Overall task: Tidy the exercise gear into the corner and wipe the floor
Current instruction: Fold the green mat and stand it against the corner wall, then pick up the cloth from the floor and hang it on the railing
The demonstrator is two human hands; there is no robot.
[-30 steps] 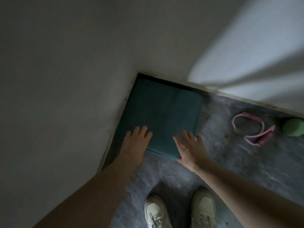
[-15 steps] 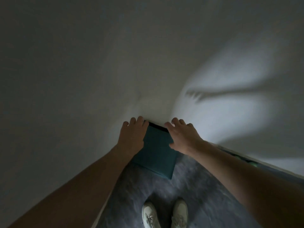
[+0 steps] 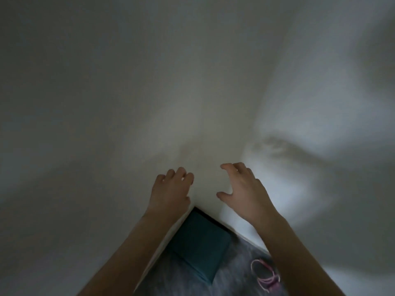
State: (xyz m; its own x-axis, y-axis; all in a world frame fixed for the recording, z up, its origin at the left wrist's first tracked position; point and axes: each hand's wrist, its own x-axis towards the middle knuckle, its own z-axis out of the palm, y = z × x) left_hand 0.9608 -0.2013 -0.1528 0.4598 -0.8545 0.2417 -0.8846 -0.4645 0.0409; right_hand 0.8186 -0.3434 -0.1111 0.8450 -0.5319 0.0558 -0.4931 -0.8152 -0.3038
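Items counted: one teal mat [image 3: 198, 242], folded and lying flat on the grey floor [image 3: 177, 280], pushed into the corner where two pale walls [image 3: 106, 103] meet; one pink skipping rope [image 3: 266, 275], on the floor just right of the mat and apart from it. Two bare hands are raised in front of the walls, above the mat. The left hand [image 3: 171, 189] has its fingers curled, grip empty; the right hand [image 3: 241, 189] is spread open, holding nothing. The right forearm [image 3: 299, 253] covers part of the rope (dim, blurred view).
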